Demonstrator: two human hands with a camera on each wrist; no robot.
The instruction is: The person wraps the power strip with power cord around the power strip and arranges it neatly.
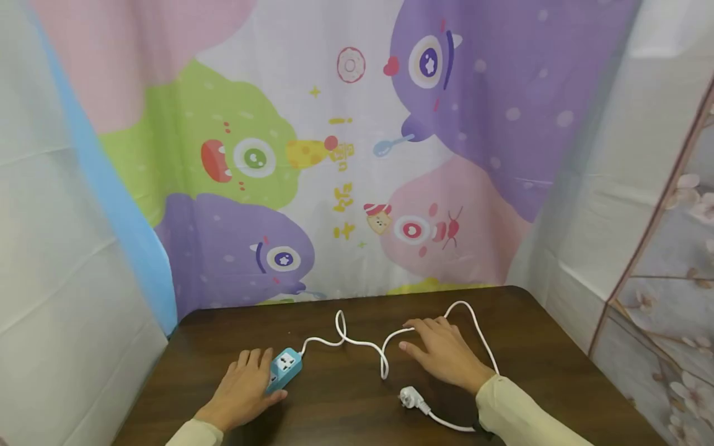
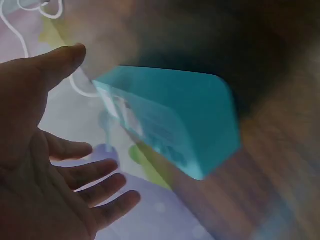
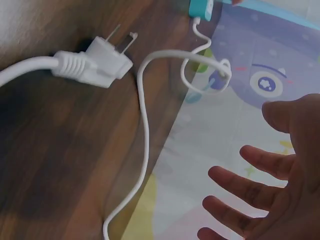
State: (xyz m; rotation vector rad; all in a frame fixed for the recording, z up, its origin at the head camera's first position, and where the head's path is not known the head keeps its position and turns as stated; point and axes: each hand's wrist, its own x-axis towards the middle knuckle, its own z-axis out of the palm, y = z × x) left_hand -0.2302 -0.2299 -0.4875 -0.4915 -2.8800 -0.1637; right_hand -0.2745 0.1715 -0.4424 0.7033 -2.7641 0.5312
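A teal power strip (image 1: pixel 286 368) with white sockets lies at the left of the dark wooden table. My left hand (image 1: pixel 242 385) is over its near end, fingers spread and relaxed; the left wrist view shows a gap between palm and strip (image 2: pixel 175 110). From the strip's far end a white cord (image 1: pixel 362 342) runs in loose loops to the right. Above that cord hovers my right hand (image 1: pixel 446 353), fingers apart and holding nothing. The white plug (image 1: pixel 411 398) lies nearer the front, its metal prongs visible in the right wrist view (image 3: pixel 95 62).
Behind the table (image 1: pixel 346 409) hangs a curtain (image 1: pixel 357 260) printed with cartoon monsters, touching or close to the back edge. Pale cloth (image 1: pixel 67 266) closes off the left side, and a flowered panel (image 1: pixel 664 334) stands at the right.
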